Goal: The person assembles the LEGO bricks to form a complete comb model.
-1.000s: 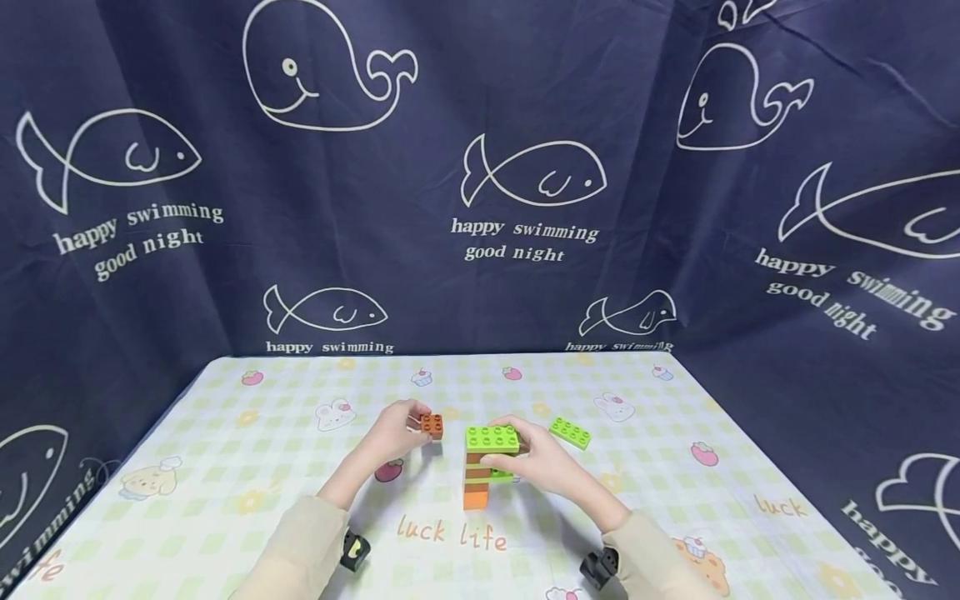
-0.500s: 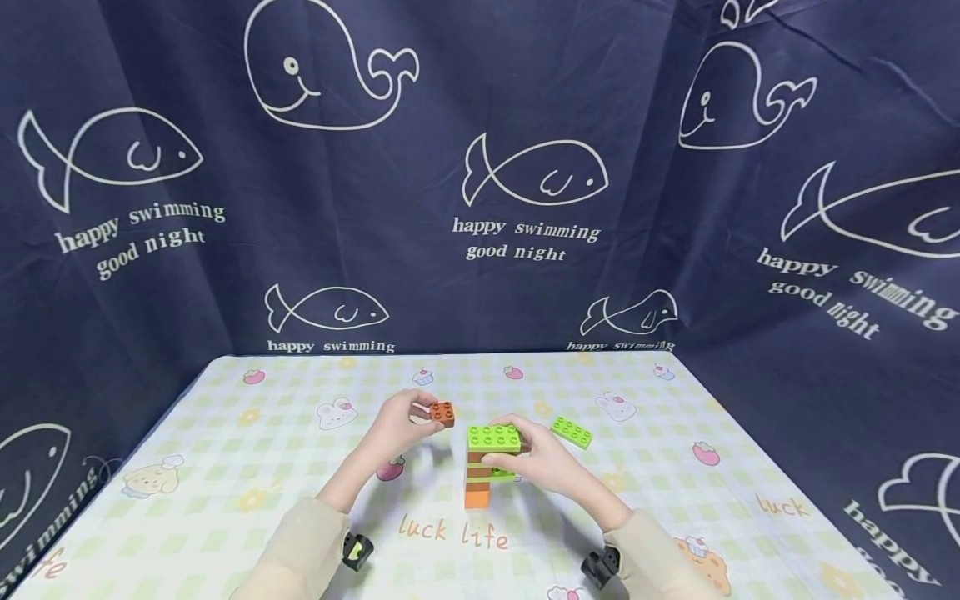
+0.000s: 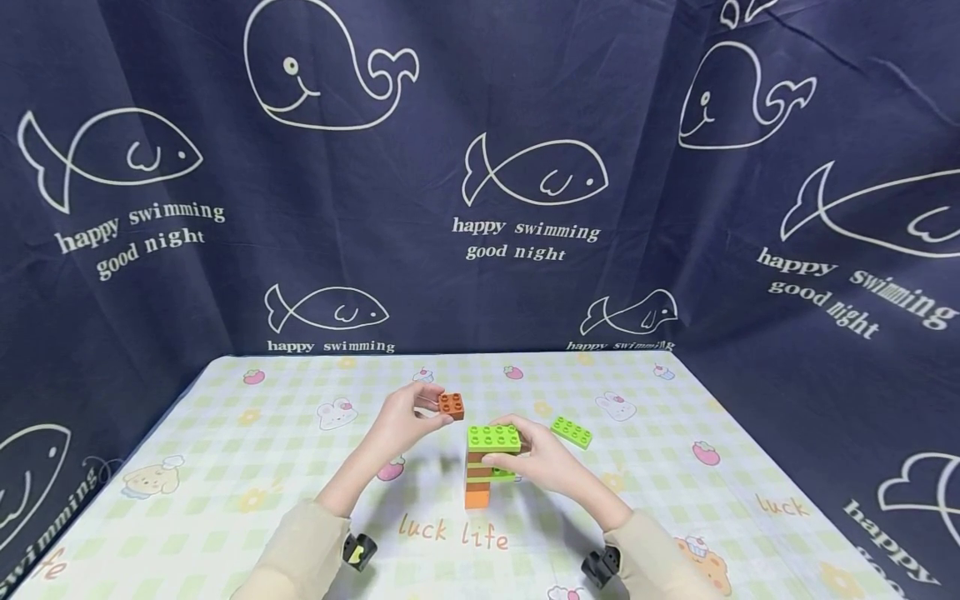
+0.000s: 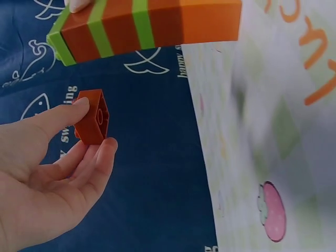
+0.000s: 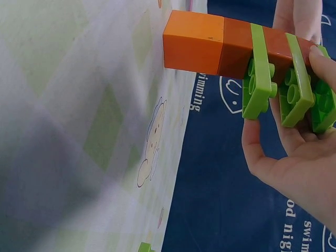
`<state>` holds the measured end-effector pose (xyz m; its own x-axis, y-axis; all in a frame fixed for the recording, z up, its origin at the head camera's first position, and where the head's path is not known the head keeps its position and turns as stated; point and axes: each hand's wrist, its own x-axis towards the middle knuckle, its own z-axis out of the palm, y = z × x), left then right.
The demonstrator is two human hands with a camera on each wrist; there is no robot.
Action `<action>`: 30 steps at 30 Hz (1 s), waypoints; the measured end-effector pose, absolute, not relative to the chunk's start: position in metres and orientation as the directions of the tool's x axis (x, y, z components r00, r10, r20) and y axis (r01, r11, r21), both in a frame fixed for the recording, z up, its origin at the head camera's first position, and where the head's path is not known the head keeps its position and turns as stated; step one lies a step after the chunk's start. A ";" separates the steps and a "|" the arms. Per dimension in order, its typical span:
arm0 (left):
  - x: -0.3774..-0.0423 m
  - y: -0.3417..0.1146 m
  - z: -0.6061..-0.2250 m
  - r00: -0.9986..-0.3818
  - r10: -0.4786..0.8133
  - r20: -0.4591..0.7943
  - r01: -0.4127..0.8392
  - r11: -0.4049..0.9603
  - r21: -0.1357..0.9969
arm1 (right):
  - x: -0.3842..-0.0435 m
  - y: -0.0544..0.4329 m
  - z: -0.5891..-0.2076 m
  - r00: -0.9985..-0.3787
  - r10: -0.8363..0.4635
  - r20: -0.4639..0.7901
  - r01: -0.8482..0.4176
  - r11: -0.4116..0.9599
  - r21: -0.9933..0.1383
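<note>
Between thumb and fingers my left hand (image 3: 403, 418) pinches a small reddish-brown building brick (image 3: 451, 406), with two rows of studs on top, raised just left of and behind the tower. Its hollow underside shows in the left wrist view, where the brick (image 4: 93, 117) is apart from the tower. My right hand (image 3: 546, 458) grips the upper part of a brick tower (image 3: 477, 472). Orange at the base, the tower (image 5: 193, 43) has brown blocks alternating with three thin lime-green plates that jut out to the right. Its uppermost layer is a green plate with bare studs.
A loose lime-green plate (image 3: 571, 432) lies on the table behind and right of the tower. A patterned cloth covers the table (image 3: 600, 533), and a dark blue curtain (image 3: 420, 275) hangs along its back edge.
My left hand has lifted the brown brick and carried it right, closer to the tower's top. The right hand and the tower have stayed in place.
</note>
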<state>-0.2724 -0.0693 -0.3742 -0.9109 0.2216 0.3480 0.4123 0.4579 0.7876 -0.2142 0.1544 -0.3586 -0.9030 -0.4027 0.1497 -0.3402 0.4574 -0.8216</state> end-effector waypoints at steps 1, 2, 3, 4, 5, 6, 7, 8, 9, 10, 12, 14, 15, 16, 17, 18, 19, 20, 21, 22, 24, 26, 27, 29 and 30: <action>-0.272 -0.069 -0.373 -0.910 0.225 0.349 0.415 0.456 0.788 | -0.214 0.155 -0.359 -0.903 -0.403 0.149 -0.340 0.460 -0.820; -0.271 -0.068 -0.371 -0.909 0.228 0.349 0.417 0.455 0.787 | -0.215 0.155 -0.359 -0.903 -0.403 0.149 -0.341 0.462 -0.819; -0.270 -0.067 -0.370 -0.907 0.233 0.351 0.421 0.455 0.785 | -0.215 0.155 -0.360 -0.903 -0.403 0.150 -0.342 0.461 -0.819; -0.269 -0.067 -0.369 -0.905 0.239 0.352 0.425 0.456 0.782 | -0.216 0.155 -0.361 -0.902 -0.403 0.152 -0.344 0.460 -0.819; -0.269 -0.066 -0.367 -0.904 0.244 0.351 0.426 0.456 0.781 | -0.218 0.156 -0.364 -0.904 -0.400 0.153 -0.343 0.462 -0.818; -0.268 -0.065 -0.366 -0.905 0.247 0.347 0.424 0.457 0.782 | -0.220 0.157 -0.367 -0.904 -0.398 0.155 -0.343 0.462 -0.818; -0.267 -0.064 -0.365 -0.905 0.250 0.345 0.425 0.456 0.782 | -0.222 0.157 -0.370 -0.905 -0.394 0.158 -0.344 0.462 -0.817; -0.267 -0.064 -0.363 -0.904 0.252 0.344 0.425 0.456 0.782 | -0.225 0.158 -0.374 -0.906 -0.391 0.159 -0.344 0.464 -0.816; -0.266 -0.063 -0.362 -0.904 0.255 0.344 0.426 0.456 0.782 | -0.228 0.159 -0.377 -0.907 -0.389 0.160 -0.343 0.464 -0.817; -0.265 -0.062 -0.362 -0.902 0.258 0.347 0.430 0.455 0.780 | -0.230 0.160 -0.381 -0.908 -0.387 0.161 -0.342 0.464 -0.817; -0.263 -0.061 -0.360 -0.899 0.266 0.348 0.435 0.449 0.780 | -0.234 0.161 -0.386 -0.907 -0.389 0.163 -0.343 0.458 -0.820; -0.262 -0.061 -0.358 -0.892 0.278 0.357 0.449 0.443 0.776 | -0.236 0.162 -0.388 -0.904 -0.394 0.165 -0.346 0.448 -0.825; -0.261 -0.061 -0.358 -0.889 0.284 0.360 0.454 0.440 0.775 | -0.236 0.163 -0.389 -0.902 -0.398 0.166 -0.346 0.440 -0.828; -0.260 -0.060 -0.357 -0.887 0.288 0.361 0.458 0.437 0.775 | -0.236 0.163 -0.389 -0.901 -0.399 0.167 -0.348 0.438 -0.829; -0.259 -0.060 -0.356 -0.886 0.292 0.359 0.457 0.431 0.778 | -0.236 0.163 -0.389 -0.901 -0.400 0.166 -0.347 0.435 -0.831; -0.258 -0.060 -0.355 -0.886 0.295 0.359 0.458 0.427 0.780 | -0.236 0.163 -0.389 -0.902 -0.400 0.165 -0.346 0.436 -0.831; -0.257 -0.060 -0.355 -0.885 0.299 0.357 0.458 0.422 0.782 | -0.236 0.163 -0.389 -0.903 -0.399 0.161 -0.343 0.439 -0.830; -0.256 -0.060 -0.354 -0.884 0.303 0.355 0.459 0.419 0.784 | -0.235 0.162 -0.388 -0.904 -0.398 0.157 -0.340 0.443 -0.830; -0.255 -0.059 -0.354 -0.884 0.307 0.352 0.457 0.413 0.788 | -0.235 0.162 -0.387 -0.905 -0.397 0.154 -0.336 0.445 -0.830; -0.254 -0.059 -0.353 -0.884 0.312 0.349 0.457 0.408 0.791 | -0.234 0.162 -0.386 -0.905 -0.397 0.150 -0.334 0.446 -0.831; -0.252 -0.058 -0.352 -0.882 0.323 0.344 0.457 0.400 0.795 | -0.230 0.160 -0.381 -0.903 -0.403 0.149 -0.334 0.442 -0.832; -0.251 -0.058 -0.351 -0.878 0.336 0.342 0.459 0.388 0.799 | -0.225 0.159 -0.374 -0.900 -0.411 0.146 -0.335 0.435 -0.836; -0.250 -0.058 -0.351 -0.876 0.341 0.340 0.460 0.381 0.802 | -0.223 0.158 -0.370 -0.899 -0.413 0.145 -0.334 0.434 -0.837; -0.249 -0.057 -0.351 -0.872 0.352 0.340 0.464 0.373 0.804 | -0.218 0.156 -0.363 -0.898 -0.416 0.143 -0.336 0.438 -0.834; -0.249 -0.057 -0.352 -0.869 0.358 0.341 0.468 0.369 0.803 | -0.216 0.155 -0.360 -0.897 -0.417 0.145 -0.339 0.440 -0.831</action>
<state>-0.2492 -0.0572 -0.3517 -0.8690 0.3580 0.3415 0.4675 0.3686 0.8035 -0.2156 0.1553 -0.3602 -0.8971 -0.4174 0.1448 -0.3390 0.4402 -0.8314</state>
